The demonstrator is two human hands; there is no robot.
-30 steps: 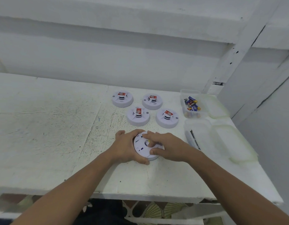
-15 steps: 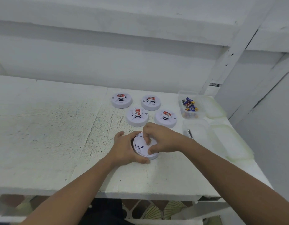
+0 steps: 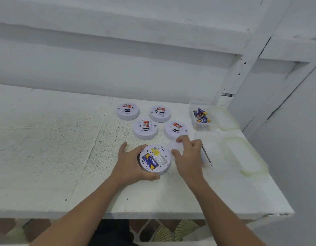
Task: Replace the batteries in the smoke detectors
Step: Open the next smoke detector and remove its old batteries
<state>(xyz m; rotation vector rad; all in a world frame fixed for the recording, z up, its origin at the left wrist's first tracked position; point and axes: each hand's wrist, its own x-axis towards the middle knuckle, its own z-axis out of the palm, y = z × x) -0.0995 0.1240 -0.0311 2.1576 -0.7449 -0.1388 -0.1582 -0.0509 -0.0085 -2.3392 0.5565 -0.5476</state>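
Observation:
A white round smoke detector [image 3: 161,163] lies back-up on the white table [image 3: 55,157], its open compartment showing blue and yellow batteries [image 3: 150,161]. My left hand [image 3: 129,164] grips its left side, thumb at the near rim. My right hand [image 3: 189,155] holds the detector's white back cover [image 3: 173,147], blurred, just right of the detector. Several more detectors stand face-up behind: two in the back row [image 3: 128,111] [image 3: 159,113] and two nearer [image 3: 145,129] [image 3: 175,130].
A clear tub [image 3: 200,127] with several loose batteries sits at the back right, its lid [image 3: 228,119] beside it. A second clear tub [image 3: 212,150] holding a dark pen-like tool stands nearer, with its lid [image 3: 246,155] to the right. The wall rises close behind.
My right hand has pulled the back cover off the detector and moved it to the right, which exposes the batteries. My left hand keeps its hold on the detector.

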